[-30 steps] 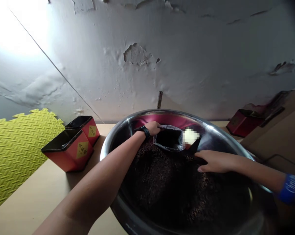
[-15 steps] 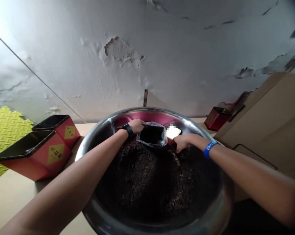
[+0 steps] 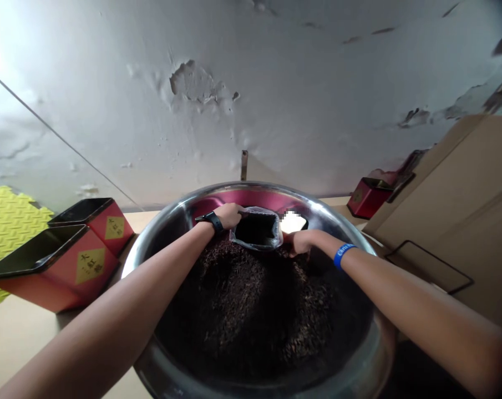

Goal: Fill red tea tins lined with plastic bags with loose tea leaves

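A large metal bowl (image 3: 342, 213) holds a heap of dark, loose dried leaves (image 3: 251, 299) that look like tea. At its far side, a container with a clear plastic lining (image 3: 257, 244) lies tilted with its dark mouth facing me. My left hand (image 3: 229, 216), with a black watch at the wrist, is closed on the lining's upper left edge. My right hand (image 3: 299, 243), wearing a blue wristband, is curled low beside the container's right side, over the leaves. Its fingertips are partly hidden, so what they grip is unclear. A bright whitish patch (image 3: 293, 223) shows just behind it.
Two red tins with yellow labels, a nearer tin (image 3: 63, 277) and a farther tin (image 3: 109, 221), stand open on the table left of the bowl. Another red tin (image 3: 365, 199) stands at the right by a cardboard box (image 3: 450, 188). A peeling wall (image 3: 275, 100) rises behind.
My right hand has moved left, closer to the container's right side. My left hand keeps its hold on the lining. The view has shifted slightly.
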A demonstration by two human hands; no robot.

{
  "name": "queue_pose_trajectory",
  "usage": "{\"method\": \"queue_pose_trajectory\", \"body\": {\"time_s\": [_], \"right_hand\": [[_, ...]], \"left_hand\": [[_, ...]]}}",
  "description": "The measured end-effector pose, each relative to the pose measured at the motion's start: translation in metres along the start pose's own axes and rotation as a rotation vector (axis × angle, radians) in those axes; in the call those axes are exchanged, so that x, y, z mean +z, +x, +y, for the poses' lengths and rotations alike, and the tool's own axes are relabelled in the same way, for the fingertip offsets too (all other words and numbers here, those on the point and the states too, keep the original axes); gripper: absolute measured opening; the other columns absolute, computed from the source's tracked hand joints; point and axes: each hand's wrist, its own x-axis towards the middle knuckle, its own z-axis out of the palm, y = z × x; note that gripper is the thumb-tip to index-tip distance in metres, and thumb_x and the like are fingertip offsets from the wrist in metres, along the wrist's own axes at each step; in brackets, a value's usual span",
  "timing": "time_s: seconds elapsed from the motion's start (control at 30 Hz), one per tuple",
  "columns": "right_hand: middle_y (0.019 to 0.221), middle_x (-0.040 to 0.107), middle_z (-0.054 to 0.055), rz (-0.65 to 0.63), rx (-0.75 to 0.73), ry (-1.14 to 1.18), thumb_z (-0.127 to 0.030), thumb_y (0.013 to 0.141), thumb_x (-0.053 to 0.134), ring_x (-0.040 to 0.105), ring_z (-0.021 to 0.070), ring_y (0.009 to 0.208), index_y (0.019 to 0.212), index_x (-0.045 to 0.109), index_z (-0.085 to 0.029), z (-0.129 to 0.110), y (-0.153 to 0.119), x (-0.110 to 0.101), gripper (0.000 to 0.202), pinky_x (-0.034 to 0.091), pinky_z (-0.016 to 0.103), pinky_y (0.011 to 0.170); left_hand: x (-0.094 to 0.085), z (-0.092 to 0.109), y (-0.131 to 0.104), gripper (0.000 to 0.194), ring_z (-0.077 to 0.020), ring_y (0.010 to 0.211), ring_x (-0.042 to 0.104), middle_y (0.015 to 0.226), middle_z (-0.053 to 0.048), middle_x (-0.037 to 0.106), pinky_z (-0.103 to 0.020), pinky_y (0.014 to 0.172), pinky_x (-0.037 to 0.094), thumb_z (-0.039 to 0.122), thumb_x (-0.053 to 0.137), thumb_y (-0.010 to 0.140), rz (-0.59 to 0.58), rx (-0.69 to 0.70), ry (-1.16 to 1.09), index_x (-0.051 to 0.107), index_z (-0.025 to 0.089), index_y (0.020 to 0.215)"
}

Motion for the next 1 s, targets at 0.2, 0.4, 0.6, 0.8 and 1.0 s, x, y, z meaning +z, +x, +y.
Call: {"method": "queue_pose_trajectory", "body": {"time_s": [0.2, 0.4, 0.6, 0.8, 1.0], "right_hand": [[0.095, 0.058, 0.009, 0.269, -0.264, 0.002, -0.017, 0.073, 0.048, 0.053, 0.0101, 0.058, 0.106, 0.049, -0.016, 0.001, -0.027, -0.032, 0.033, 0.043, 0.022, 0.051], [0.083, 0.059, 0.004, 0.777, -0.593, 0.105, -0.023, 0.076, 0.045, 0.055, 0.0128, 0.066, 0.093, 0.051, -0.016, -0.021, -0.038, -0.026, 0.02, 0.043, 0.025, 0.06], [0.091, 0.061, 0.004, 0.948, -0.841, -0.082, -0.015, 0.071, 0.049, 0.055, 0.0163, 0.087, 0.094, 0.06, -0.019, -0.033, -0.033, -0.018, 0.025, 0.041, 0.03, 0.081], [0.097, 0.06, 0.006, 1.004, -0.793, -0.1, -0.018, 0.068, 0.056, 0.054, 0.0187, 0.09, 0.11, 0.054, -0.02, -0.039, -0.028, -0.009, 0.042, 0.042, 0.033, 0.083], [0.121, 0.047, 0.008, 0.817, -0.962, -0.231, -0.024, 0.073, 0.052, 0.042, 0.0202, 0.112, 0.123, 0.041, -0.021, -0.047, -0.027, 0.002, 0.051, 0.035, 0.038, 0.093]], "left_hand": [[0.006, -0.001, 0.001, 0.029, -0.0145, 0.071, 0.056, 0.082, -0.004, 0.064, -0.02, 0.061, 0.039, 0.032, 0.039, 0.079, 0.016, -0.036, 0.015, 0.064, 0.021, 0.09], [0.014, 0.004, 0.005, 0.031, -0.0186, 0.078, 0.058, 0.09, -0.007, 0.064, -0.025, 0.066, 0.042, 0.033, 0.037, 0.08, 0.112, -0.152, 0.03, 0.062, 0.021, 0.093], [0.018, 0.003, 0.01, 0.032, -0.0195, 0.077, 0.059, 0.084, -0.011, 0.064, -0.025, 0.067, 0.043, 0.031, 0.037, 0.08, 0.133, -0.149, -0.024, 0.063, 0.015, 0.089], [0.017, 0.008, 0.009, 0.031, -0.0185, 0.075, 0.059, 0.085, -0.012, 0.064, -0.023, 0.064, 0.042, 0.027, 0.039, 0.079, 0.113, -0.172, -0.054, 0.063, 0.012, 0.089], [0.017, 0.007, 0.01, 0.03, -0.0184, 0.076, 0.059, 0.084, -0.012, 0.064, -0.023, 0.064, 0.042, 0.025, 0.037, 0.079, 0.106, -0.153, -0.056, 0.063, 0.012, 0.088]]}}
